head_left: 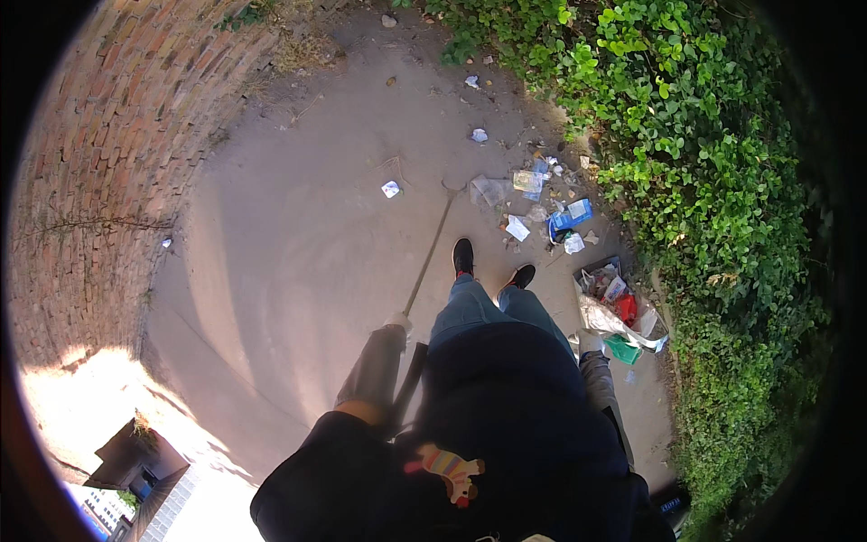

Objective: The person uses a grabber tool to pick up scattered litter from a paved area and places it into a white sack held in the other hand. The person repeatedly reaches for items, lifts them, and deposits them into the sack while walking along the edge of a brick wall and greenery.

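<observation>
My left hand (398,321), in a light glove, is closed around the long thin shaft (428,254) of a tool. Its curved head (453,188) rests on the ground beside a clear plastic sheet (491,190). At my right side, my gloved right hand (590,340) is at the near edge of an open litter container (590,313); its grip is partly hidden. White, red and green waste fills the container. Ahead of my feet lie a blue package (571,214), a white paper piece (517,228) and a crumpled white piece (574,243).
A brick wall (101,162) curves along the left. Leafy green climbing plants (718,176) line the right edge of the paved ground (291,223). More litter lies farther ahead, and a small white scrap (390,189) is left of the tool's head. Part of a vehicle shows at lower right.
</observation>
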Demonstrator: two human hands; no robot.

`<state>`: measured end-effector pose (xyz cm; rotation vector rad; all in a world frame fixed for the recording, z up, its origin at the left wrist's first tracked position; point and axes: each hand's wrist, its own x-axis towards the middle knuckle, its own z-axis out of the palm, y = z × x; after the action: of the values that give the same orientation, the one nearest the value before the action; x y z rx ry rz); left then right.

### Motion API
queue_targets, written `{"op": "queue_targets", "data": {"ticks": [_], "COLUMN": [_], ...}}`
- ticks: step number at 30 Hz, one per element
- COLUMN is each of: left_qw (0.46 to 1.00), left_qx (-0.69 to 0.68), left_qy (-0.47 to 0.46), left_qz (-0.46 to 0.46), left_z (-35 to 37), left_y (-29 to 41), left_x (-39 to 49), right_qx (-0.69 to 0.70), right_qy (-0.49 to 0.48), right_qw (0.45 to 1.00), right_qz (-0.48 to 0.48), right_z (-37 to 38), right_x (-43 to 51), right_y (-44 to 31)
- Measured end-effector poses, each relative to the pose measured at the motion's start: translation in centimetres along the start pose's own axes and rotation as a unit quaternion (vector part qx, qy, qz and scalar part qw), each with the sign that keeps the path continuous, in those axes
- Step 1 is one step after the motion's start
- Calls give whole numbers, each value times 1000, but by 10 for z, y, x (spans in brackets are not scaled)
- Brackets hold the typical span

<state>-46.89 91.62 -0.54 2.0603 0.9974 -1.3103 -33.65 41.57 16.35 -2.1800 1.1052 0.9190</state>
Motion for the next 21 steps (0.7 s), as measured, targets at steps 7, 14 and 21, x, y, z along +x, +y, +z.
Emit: {"op": "queue_targets", "data": {"ticks": [7, 14, 21], "left_qw": [725, 257, 434], "left_qx": [-605, -847, -803], "left_qy": [-327, -448, -387], "left_qz": [-16, -126, -129], "left_z": [-58, -38, -38], "left_y": [37, 34, 22], "left_x": [-100, -115, -75], "right_qx": [-89, -89, -131], "right_qy": [21, 17, 11], "right_qw": [992, 993, 989], "right_qz": [-85, -70, -70], "right_z": [13, 7, 2], "right_x": [22, 21, 33], "right_y": [2, 3, 16]}}
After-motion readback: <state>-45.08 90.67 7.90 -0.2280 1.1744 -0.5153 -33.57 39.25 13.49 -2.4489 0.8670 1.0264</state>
